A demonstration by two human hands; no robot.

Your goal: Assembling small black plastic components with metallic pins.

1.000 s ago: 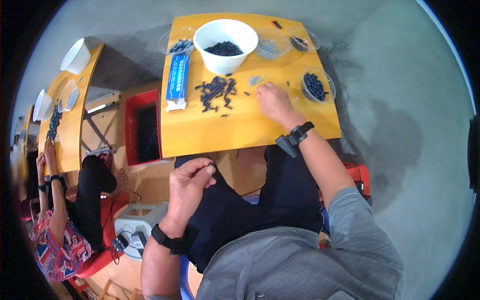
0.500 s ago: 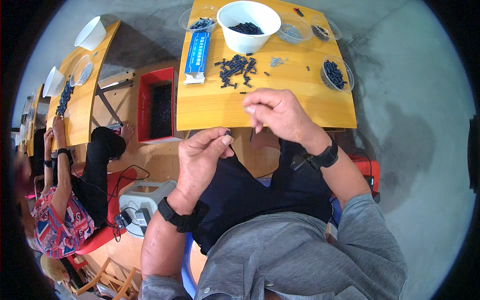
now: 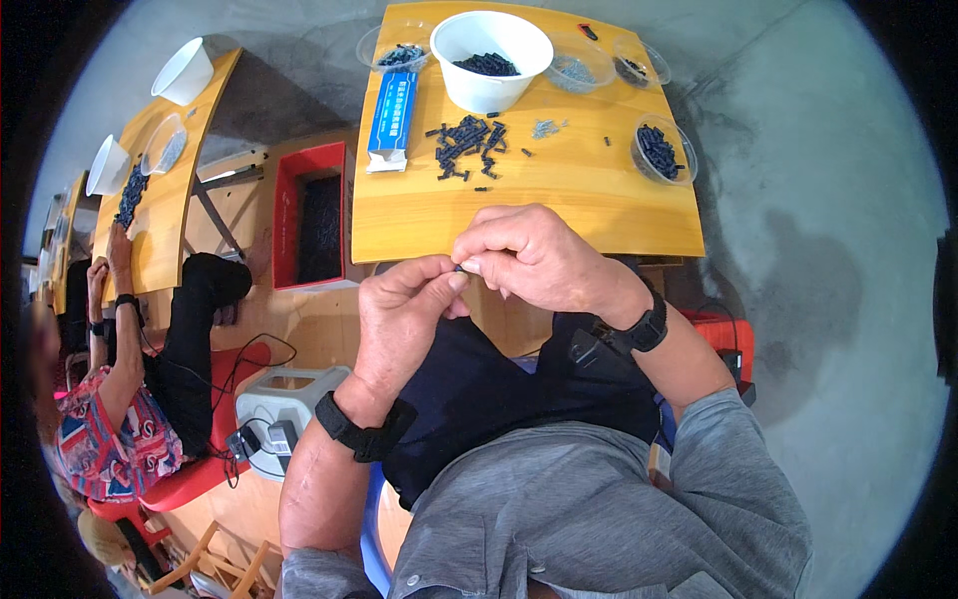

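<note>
Just past the table's near edge, above my lap, my two hands meet at their fingertips. My left hand (image 3: 391, 311) pinches a small black cylindrical part (image 3: 460, 268) between thumb and index finger. My right hand (image 3: 551, 262) is closed in a pinch against the end of that part; whatever sits between its fingertips is too small to make out. On the wooden table (image 3: 569, 215) beyond lies a loose pile of similar black parts (image 3: 459, 142). To the right of the pile is a small heap of silvery pieces (image 3: 548, 128).
At the back stands a white bucket (image 3: 487, 97) holding black parts. A blue-and-white box (image 3: 393, 115) lies left of the pile. Clear tubs of small pieces (image 3: 659, 150) line the edges. Below on the left is a red bin (image 3: 284, 225); a co-worker's hands (image 3: 117, 248) are at another table.
My right hand has moved left and down from over the table edge, bringing its fingertips to the black part. My left hand has stayed nearly in place, still pinching it.
</note>
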